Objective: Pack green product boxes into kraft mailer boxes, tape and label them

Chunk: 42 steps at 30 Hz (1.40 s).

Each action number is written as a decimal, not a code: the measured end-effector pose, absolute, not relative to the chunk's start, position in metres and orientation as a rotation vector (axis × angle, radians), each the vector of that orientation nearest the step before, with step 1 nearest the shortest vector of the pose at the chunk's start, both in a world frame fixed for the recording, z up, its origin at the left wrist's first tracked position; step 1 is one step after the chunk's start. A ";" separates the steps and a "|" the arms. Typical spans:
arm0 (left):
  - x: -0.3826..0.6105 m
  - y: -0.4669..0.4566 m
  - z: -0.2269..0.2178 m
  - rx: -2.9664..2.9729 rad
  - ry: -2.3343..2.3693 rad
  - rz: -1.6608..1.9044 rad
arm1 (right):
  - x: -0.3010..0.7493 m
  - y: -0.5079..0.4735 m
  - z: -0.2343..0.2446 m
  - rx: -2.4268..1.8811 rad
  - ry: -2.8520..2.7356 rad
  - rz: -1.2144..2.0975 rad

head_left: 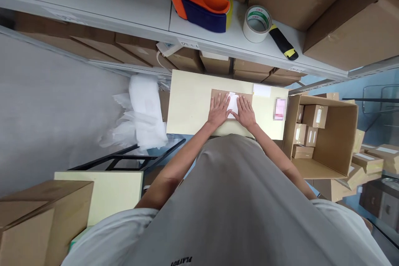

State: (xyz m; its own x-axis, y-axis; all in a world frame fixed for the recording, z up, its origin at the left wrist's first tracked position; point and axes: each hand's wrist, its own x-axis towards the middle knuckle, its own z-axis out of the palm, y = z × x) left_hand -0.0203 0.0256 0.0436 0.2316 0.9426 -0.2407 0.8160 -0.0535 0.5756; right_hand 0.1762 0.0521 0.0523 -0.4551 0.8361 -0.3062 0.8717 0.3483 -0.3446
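A brown cardboard box [216, 93] lies on the pale yellow table [190, 104], with a white label [232, 106] on its upper face. My left hand [219, 109] is flat on the box at the label's left edge, fingers spread. On the opposite side my right hand [245, 110] rests palm down, its fingers stretched out beside the label. Both thumbs point inward and come close together over the label's lower part. Neither hand grips anything. Fine print on the label is too small to read.
On the shelf ahead sit an orange and blue tape dispenser [204, 11], a tape roll [257, 24] and a box cutter [283, 41]. A large open carton [336, 133] holding several small boxes stands right. White wrapping roll [145, 112] is at left. A white paper [262, 90] lies on the table.
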 end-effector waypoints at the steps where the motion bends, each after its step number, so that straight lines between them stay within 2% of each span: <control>1: -0.020 0.026 0.044 1.894 1.604 0.271 | 0.176 0.052 0.053 1.591 2.517 -0.716; 9: -0.023 0.025 0.042 1.902 1.551 0.330 | 0.167 0.037 0.054 1.548 2.494 -0.660; 16: -0.030 0.027 0.035 1.948 1.484 0.362 | 0.171 0.056 0.051 1.857 2.395 -0.551; 20: -0.034 0.024 0.032 1.989 1.454 0.366 | 0.162 0.046 0.049 1.736 2.439 -0.529; 30: -0.056 0.008 0.026 2.062 1.382 0.335 | 0.151 -0.006 0.045 1.835 2.322 -0.489; 37: -0.059 0.011 0.030 2.146 1.259 0.324 | 0.133 -0.007 0.044 1.830 2.326 -0.511; 42: -0.070 -0.003 0.032 2.200 1.217 0.236 | 0.124 -0.001 0.041 2.045 2.175 -0.429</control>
State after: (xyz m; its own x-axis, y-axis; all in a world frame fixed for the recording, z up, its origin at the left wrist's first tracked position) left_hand -0.0696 -0.0035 0.0325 0.5623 0.8166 -0.1307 0.7083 -0.3941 0.5856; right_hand 0.1239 -0.0008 0.0406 -0.0764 0.9561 -0.2828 0.9919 0.0440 -0.1193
